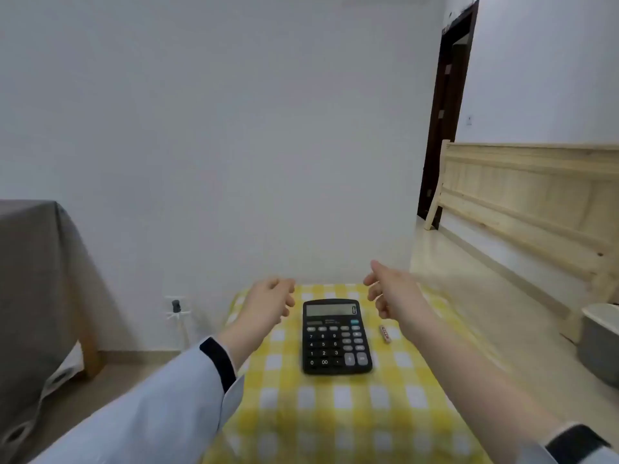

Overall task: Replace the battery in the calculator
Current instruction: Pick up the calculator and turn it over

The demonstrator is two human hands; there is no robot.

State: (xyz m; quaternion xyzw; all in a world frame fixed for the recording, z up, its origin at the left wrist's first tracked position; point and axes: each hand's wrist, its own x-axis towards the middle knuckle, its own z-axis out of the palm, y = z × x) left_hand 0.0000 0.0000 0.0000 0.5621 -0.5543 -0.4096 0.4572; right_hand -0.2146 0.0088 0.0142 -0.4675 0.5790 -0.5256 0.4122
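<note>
Calculator face up on the bench, both hands raised and empty

The calculator [336,336] lies flat, keys up, on the yellow checked cloth [335,413] covering the bench. A small battery [385,333] lies on the cloth just beside the calculator's right edge, not touching it. The left hand [268,304] hovers beyond the calculator's upper left corner, fingers loosely curled, gripping nothing. The right hand [390,289] hovers beyond the upper right corner, fingers loosely spread, gripping nothing
</note>
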